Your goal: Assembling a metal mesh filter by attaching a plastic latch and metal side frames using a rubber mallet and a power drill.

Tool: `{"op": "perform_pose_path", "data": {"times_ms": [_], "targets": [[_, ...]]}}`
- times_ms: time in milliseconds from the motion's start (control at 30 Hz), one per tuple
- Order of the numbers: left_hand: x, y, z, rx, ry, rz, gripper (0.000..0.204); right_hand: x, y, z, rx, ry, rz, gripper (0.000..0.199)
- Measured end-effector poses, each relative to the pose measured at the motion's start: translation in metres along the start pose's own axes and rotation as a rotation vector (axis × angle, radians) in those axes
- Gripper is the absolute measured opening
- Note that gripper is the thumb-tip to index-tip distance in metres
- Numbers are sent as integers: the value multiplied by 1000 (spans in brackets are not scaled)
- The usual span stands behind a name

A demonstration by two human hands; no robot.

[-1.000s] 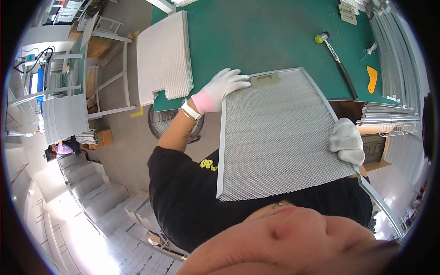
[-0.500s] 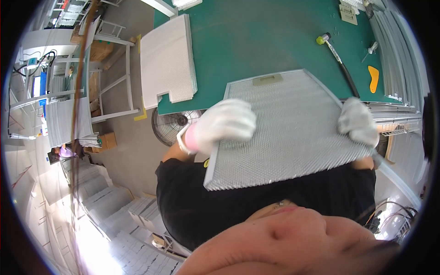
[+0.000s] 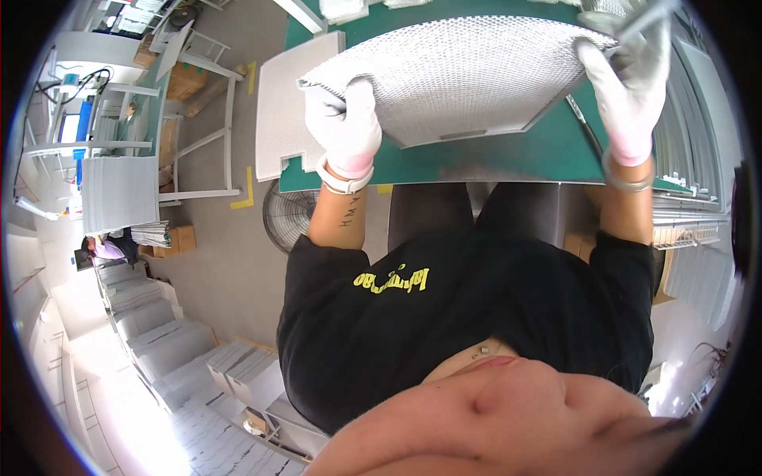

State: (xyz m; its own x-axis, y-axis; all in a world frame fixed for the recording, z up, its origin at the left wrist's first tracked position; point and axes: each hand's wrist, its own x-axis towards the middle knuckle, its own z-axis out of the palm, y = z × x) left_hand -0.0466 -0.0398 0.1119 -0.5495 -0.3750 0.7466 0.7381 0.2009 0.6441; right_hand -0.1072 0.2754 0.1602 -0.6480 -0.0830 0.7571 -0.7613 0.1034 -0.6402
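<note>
A large silver mesh filter panel (image 3: 468, 75) is held above the green work table (image 3: 508, 159), tilted with its near edge hanging lowest. My left hand (image 3: 345, 123), in a white glove, grips the panel's left corner. My right hand (image 3: 627, 79), gloved the same way, grips its right edge near the top. Both forearms reach up from my black shirt.
A white foam sheet (image 3: 290, 103) lies over the table's left end. A floor fan (image 3: 290, 218) stands under the table edge. Stacks of mesh panels (image 3: 119, 190) and white metal racks (image 3: 198, 103) sit at the left, and another person (image 3: 99, 250) is there.
The panel has been lifted off my lap and swung forward over the table. Both hands have shifted along its edges and moved up and away from my body.
</note>
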Motion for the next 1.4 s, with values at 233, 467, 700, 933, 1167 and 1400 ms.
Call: {"op": "perform_pose_path", "data": {"times_ms": [233,467,700,933,1167,1400], "targets": [[10,0,-4,132,-111,-8,15,88,-48,-55,-663,-1029,-173,47],[26,21,-8,323,-134,-24,18,101,-70,-19,-637,-1062,-451,55],[25,19,-8,496,-45,47,19,105,-94,30,-495,-990,-329,17],[27,35,-5,412,-187,-80,21,103,-72,47,-332,-1030,-439,36],[25,32,25,87,132,73,49,92,-46,57,-474,-950,-361,50],[21,13,28,219,203,4,38,95,-49,63,-242,-935,-462,52]]}}
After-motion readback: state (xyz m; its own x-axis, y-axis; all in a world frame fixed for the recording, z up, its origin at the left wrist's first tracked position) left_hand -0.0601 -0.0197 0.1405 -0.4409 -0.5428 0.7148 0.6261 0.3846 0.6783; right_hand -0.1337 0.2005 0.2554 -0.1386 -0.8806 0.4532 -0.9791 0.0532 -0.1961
